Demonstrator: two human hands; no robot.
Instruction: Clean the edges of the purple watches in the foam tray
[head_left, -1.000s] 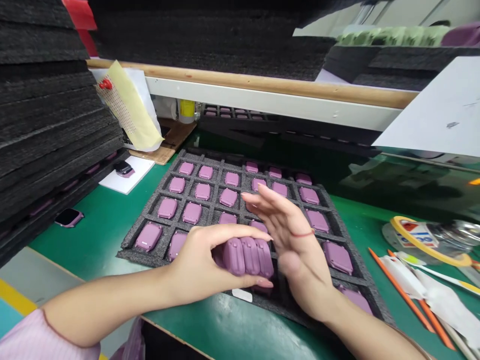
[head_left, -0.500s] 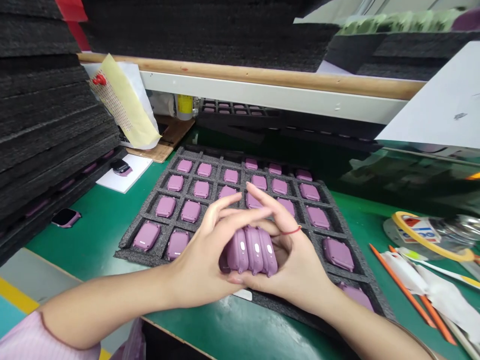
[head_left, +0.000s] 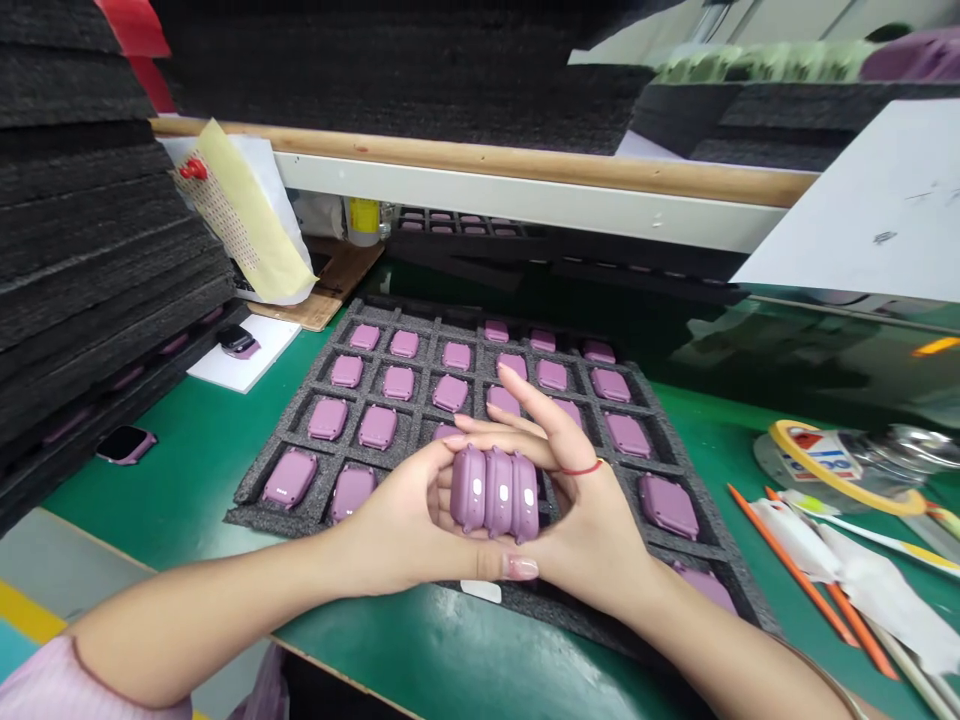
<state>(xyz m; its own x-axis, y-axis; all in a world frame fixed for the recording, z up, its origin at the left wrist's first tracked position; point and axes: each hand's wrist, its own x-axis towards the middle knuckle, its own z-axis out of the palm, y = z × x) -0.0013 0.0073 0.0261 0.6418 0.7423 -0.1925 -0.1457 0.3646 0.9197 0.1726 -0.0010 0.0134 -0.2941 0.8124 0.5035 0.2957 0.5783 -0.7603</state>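
Three purple watch cases (head_left: 499, 495) stand side by side in a row between my hands, their edges with pale oval buttons facing me. My left hand (head_left: 409, 520) curls round the row from the left, its thumb lying along the near side. From the right, my right hand (head_left: 592, 510) cups the same cases, with one finger raised. Both hands are closed on the row, above a grey foam tray (head_left: 300, 465) whose compartments hold several more purple cases (head_left: 379, 427). My hands cover part of the tray's middle.
Stacked black foam trays (head_left: 105, 230) rise at the left. Near them lie a dark-screened watch (head_left: 127, 444) and a white pad (head_left: 247, 355) with another watch. To the right are a glass jar (head_left: 832, 465), yellow tape ring (head_left: 795, 450) and orange sticks (head_left: 795, 565). A shelf edge (head_left: 480, 165) crosses above.
My left fingers have come down from over the cases, and its thumb now stretches along their near side. The three cases have turned a little more upright. The view has shifted slightly.
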